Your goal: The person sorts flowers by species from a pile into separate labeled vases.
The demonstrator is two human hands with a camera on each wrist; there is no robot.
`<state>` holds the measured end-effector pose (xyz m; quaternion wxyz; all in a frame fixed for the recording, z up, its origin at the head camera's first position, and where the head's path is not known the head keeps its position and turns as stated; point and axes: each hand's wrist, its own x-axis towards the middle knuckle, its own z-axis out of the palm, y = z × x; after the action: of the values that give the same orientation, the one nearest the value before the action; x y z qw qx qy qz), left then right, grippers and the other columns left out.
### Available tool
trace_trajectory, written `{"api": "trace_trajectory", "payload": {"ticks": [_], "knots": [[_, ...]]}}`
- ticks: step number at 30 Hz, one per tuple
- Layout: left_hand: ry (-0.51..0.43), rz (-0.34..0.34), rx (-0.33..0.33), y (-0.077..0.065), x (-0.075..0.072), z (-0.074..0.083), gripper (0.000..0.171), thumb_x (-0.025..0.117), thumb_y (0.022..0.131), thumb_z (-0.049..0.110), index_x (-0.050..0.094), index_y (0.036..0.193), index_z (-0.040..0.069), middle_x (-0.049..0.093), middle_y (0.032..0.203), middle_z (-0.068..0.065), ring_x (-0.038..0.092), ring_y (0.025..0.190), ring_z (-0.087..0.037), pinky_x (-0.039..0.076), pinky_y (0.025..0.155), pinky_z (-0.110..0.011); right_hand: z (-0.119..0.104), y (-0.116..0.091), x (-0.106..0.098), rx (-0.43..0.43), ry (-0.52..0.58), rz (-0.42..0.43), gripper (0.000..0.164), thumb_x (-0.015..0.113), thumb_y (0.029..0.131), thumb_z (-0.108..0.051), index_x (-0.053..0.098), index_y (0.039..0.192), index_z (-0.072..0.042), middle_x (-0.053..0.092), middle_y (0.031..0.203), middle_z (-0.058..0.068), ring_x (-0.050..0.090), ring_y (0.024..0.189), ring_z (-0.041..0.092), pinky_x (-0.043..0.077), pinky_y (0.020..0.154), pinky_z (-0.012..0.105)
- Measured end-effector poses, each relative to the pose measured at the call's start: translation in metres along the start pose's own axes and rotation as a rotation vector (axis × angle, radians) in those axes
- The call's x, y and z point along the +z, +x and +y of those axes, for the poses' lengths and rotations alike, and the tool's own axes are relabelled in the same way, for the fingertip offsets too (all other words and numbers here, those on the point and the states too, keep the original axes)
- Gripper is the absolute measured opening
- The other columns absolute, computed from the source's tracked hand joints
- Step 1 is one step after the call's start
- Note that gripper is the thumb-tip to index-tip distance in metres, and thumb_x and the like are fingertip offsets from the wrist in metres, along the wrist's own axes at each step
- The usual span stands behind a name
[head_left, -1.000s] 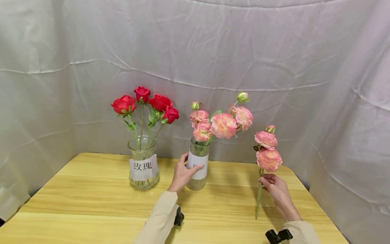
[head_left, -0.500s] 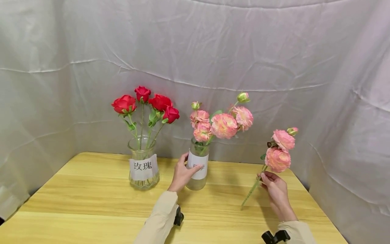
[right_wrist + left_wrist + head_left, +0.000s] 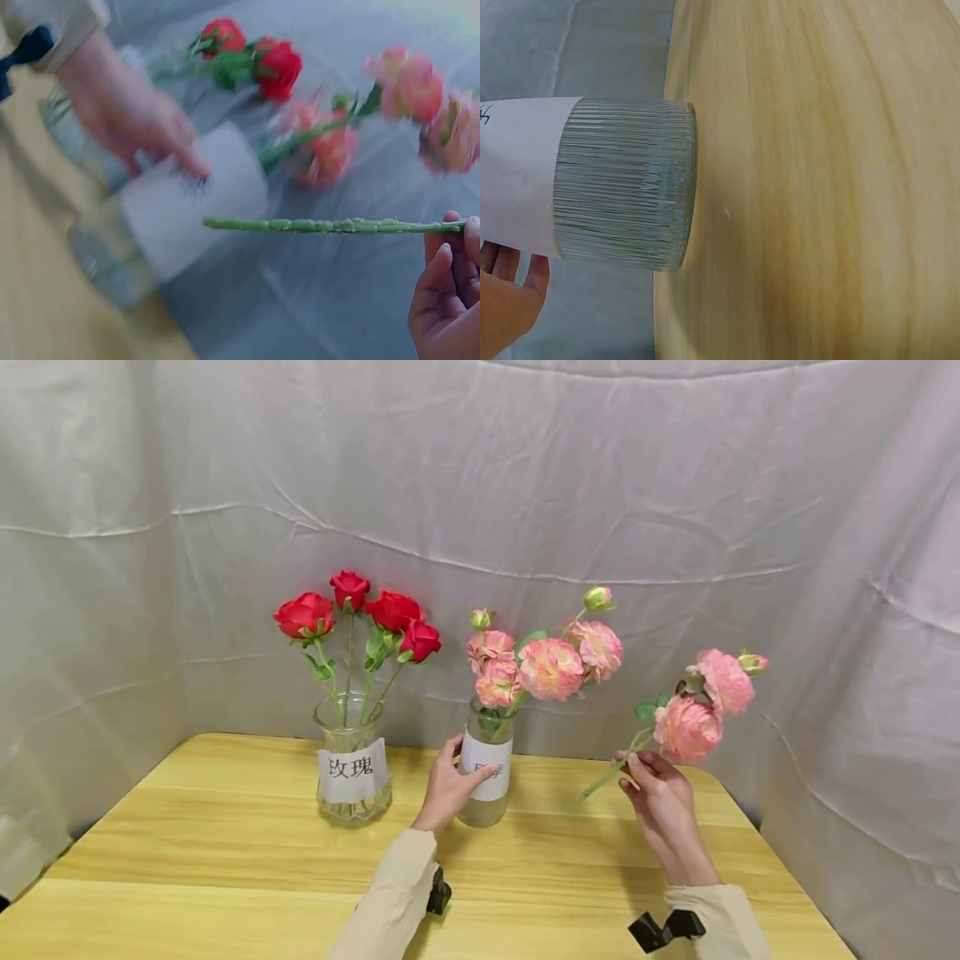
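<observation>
My left hand (image 3: 450, 789) grips a clear glass vase (image 3: 483, 812) with a white paper label, its thumb across the label. Two stems of pink flowers (image 3: 551, 669) with green buds stand in that vase. At the right, my right hand (image 3: 663, 797) pinches the green stem of another pink flower (image 3: 688, 729). This stem slants, its blooms up to the right and its cut end (image 3: 225, 223) down towards the vase, apart from it. The left wrist view shows the vase's ribbed glass base (image 3: 622, 184) and a few left-hand fingers (image 3: 536, 274) under the label.
Left of the held vase stands a wider glass vase (image 3: 355, 811) with a labelled paper and several red roses (image 3: 306, 615). Both vases are near the back edge of the wooden table (image 3: 247, 852). A grey cloth (image 3: 480, 468) hangs behind and at the sides.
My right hand has risen and moved slightly left with the pink flower. The stem has tilted from nearly upright, blooms to the right, lower end to the left. My left hand stays on the vase.
</observation>
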<state>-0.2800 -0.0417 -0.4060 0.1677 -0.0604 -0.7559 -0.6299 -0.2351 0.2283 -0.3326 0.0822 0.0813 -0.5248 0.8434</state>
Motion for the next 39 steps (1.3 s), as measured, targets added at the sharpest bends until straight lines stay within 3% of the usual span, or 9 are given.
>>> {"api": "trace_trajectory", "payload": {"ticks": [7, 13, 18, 23, 31, 39], "knots": [[-0.006, -0.005, -0.009, 0.000, 0.000, 0.000, 0.071, 0.080, 0.081, 0.027, 0.045, 0.138, 0.000, 0.051, 0.133, -0.020, 0.049, 0.120, -0.035, 0.045, 0.095, -0.051, -0.021, 0.014, 0.045, -0.077, 0.113, -0.035, 0.016, 0.054, 0.097, -0.001, 0.058, 0.083, -0.008, 0.070, 0.084, 0.003, 0.064, 0.081, 0.013, 0.046, 0.064, 0.020], [-0.004, -0.002, 0.000, 0.000, -0.001, -0.001, 0.071, 0.080, 0.081, 0.026, 0.046, 0.137, 0.000, 0.052, 0.132, -0.020, 0.049, 0.120, -0.035, 0.045, 0.095, -0.051, -0.024, 0.028, 0.084, -0.130, 0.200, 0.041, 0.012, 0.054, 0.096, 0.001, 0.056, 0.085, -0.005, 0.070, 0.082, 0.005, 0.064, 0.074, 0.013, 0.047, 0.058, 0.020], [-0.004, 0.000, 0.010, 0.000, -0.001, -0.001, 0.070, 0.080, 0.080, 0.025, 0.047, 0.136, 0.000, 0.053, 0.130, -0.020, 0.050, 0.118, -0.035, 0.046, 0.094, -0.051, -0.018, 0.038, 0.108, -0.125, 0.235, 0.119, 0.013, 0.052, 0.096, 0.003, 0.053, 0.086, -0.005, 0.061, 0.083, 0.002, 0.063, 0.072, 0.011, 0.047, 0.055, 0.019], [-0.003, -0.001, 0.014, 0.000, 0.000, -0.001, 0.070, 0.081, 0.080, 0.024, 0.047, 0.136, 0.000, 0.053, 0.130, -0.021, 0.051, 0.118, -0.035, 0.046, 0.094, -0.051, -0.013, 0.050, 0.117, -0.118, 0.208, 0.195, 0.011, 0.052, 0.098, -0.001, 0.050, 0.089, -0.007, 0.057, 0.085, 0.000, 0.062, 0.073, 0.009, 0.044, 0.056, 0.018], [-0.012, 0.002, 0.017, 0.000, 0.000, -0.001, 0.070, 0.081, 0.080, 0.022, 0.047, 0.136, -0.001, 0.053, 0.131, -0.021, 0.050, 0.118, -0.035, 0.046, 0.093, -0.051, -0.008, 0.072, 0.113, -0.097, 0.129, 0.283, 0.008, 0.054, 0.098, -0.006, 0.051, 0.091, -0.007, 0.061, 0.078, -0.001, 0.059, 0.070, 0.008, 0.043, 0.055, 0.017], [-0.004, 0.011, 0.021, 0.000, 0.001, -0.001, 0.069, 0.081, 0.080, 0.022, 0.047, 0.135, -0.001, 0.054, 0.129, -0.021, 0.050, 0.118, -0.035, 0.046, 0.093, -0.051, 0.000, 0.078, 0.108, -0.124, 0.024, 0.275, 0.011, 0.055, 0.097, -0.002, 0.054, 0.087, -0.007, 0.060, 0.073, -0.002, 0.055, 0.067, 0.007, 0.045, 0.054, 0.016]]}}
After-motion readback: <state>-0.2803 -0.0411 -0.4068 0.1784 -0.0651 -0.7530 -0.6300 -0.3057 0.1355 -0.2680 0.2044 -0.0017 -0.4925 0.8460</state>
